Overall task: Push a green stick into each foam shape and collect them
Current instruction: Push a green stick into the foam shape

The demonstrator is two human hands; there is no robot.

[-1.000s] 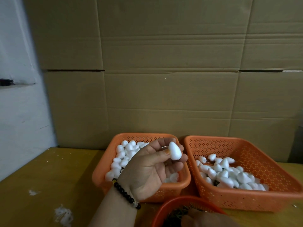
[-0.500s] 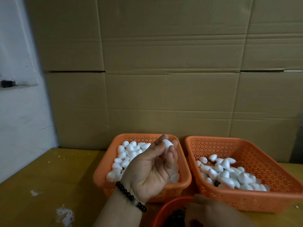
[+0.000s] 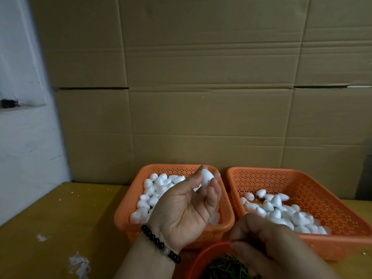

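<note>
My left hand (image 3: pixel 187 208), palm up with a black bead bracelet on the wrist, pinches a white egg-shaped foam piece (image 3: pixel 207 177) between thumb and fingertips above the left orange basket (image 3: pixel 128 218). My right hand (image 3: pixel 267 240) is low in front, fingers curled over the rim of a round orange bowl (image 3: pixel 205 256) that holds green sticks (image 3: pixel 223 268). Whether a stick is between those fingers is hidden. The left basket is heaped with plain foam pieces (image 3: pixel 153 190). The right orange basket (image 3: pixel 302 178) holds more foam pieces (image 3: pixel 275 210).
Both baskets stand on a yellow wooden table (image 3: pixel 60 218) against a wall of stacked cardboard boxes (image 3: pixel 201 97). White foam crumbs (image 3: pixel 78 266) lie on the table at front left. A white wall (image 3: pixel 24 137) closes the left side.
My right hand has risen from the bowl into fuller view. My left hand has turned the foam piece at its fingertips and stays above the left basket.
</note>
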